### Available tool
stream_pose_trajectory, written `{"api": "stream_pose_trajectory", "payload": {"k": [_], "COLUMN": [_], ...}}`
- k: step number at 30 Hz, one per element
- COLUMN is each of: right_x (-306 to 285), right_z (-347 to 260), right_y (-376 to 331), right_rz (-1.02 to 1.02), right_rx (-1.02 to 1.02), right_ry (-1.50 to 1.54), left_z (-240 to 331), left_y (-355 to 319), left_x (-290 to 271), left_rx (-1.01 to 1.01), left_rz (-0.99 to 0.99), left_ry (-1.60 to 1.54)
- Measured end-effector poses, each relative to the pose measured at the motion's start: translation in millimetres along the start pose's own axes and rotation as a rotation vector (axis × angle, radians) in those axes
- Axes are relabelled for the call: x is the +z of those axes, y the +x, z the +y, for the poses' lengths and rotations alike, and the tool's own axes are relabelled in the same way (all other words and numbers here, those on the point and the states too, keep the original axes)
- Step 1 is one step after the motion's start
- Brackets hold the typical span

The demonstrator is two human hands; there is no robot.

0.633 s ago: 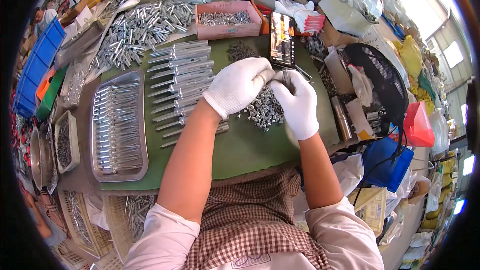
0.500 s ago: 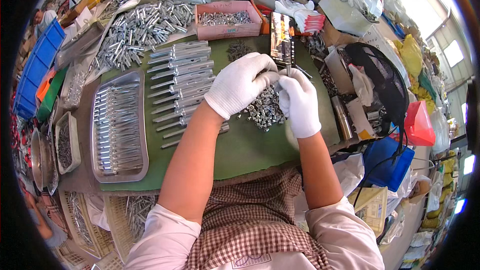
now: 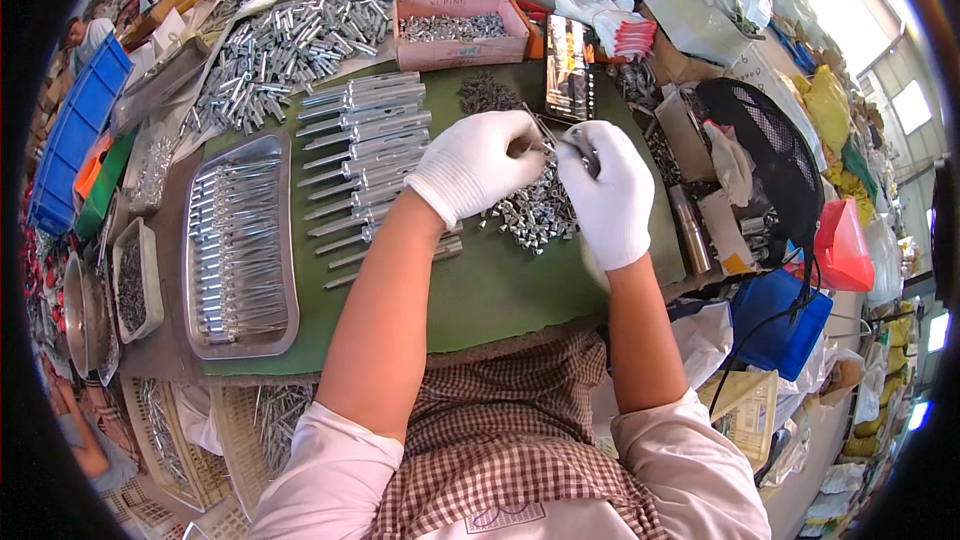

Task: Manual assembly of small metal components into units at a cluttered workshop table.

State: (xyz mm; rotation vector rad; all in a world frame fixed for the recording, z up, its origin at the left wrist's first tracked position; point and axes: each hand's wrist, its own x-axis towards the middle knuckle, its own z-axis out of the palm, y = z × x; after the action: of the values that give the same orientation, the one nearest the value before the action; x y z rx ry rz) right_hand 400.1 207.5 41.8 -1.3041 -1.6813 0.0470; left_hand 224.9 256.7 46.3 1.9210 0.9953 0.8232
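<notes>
My left hand (image 3: 485, 162), in a white knit glove, is closed with thumb and forefinger pinched together. A thin metal rod (image 3: 541, 126) shows at its fingertips, slanting toward the other hand. My right hand (image 3: 612, 195), gloved the same way, has its fingers curled inward around something small that I cannot make out. Below and between the hands lies a pile of small shiny metal fittings (image 3: 530, 218). Left of them, metal tubes with thin rods (image 3: 365, 145) lie in a stacked row on the green mat (image 3: 500, 310).
A metal tray (image 3: 291, 270) of assembled rods stands at the left. Behind are loose metal tubes (image 3: 290, 55), a pink box (image 3: 462, 55) of small parts, dark small screws (image 3: 487, 95) and a black printed box (image 3: 569, 70). A black mesh cover (image 3: 765, 140) stands at the right.
My fingertips have drawn slightly apart, and my right hand has turned and shifted a little right. The upright metal piece at its fingertips no longer shows; a slanting thin rod now does.
</notes>
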Motion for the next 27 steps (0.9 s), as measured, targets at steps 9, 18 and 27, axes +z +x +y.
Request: {"api": "stream_pose_trajectory", "payload": {"k": [9, 18, 27], "right_x": [-4.4, -2.9, 8.4], "right_z": [17.1, -5.6, -28.3], "right_y": [-10.8, -37.3, -53.6], "right_rz": [-0.417, -0.401, -0.428], "right_rx": [0.003, -0.013, -0.035], "right_ry": [-0.279, -0.243, -0.239], "left_z": [-7.5, -13.8, -15.1], "left_y": [-5.4, -4.2, -3.2], "left_x": [-5.3, -33.9, -42.2], "left_rx": [-0.038, 0.02, -0.047], "left_rz": [-0.252, 0.478, 0.773], "left_ry": [0.667, 0.159, -0.352]}}
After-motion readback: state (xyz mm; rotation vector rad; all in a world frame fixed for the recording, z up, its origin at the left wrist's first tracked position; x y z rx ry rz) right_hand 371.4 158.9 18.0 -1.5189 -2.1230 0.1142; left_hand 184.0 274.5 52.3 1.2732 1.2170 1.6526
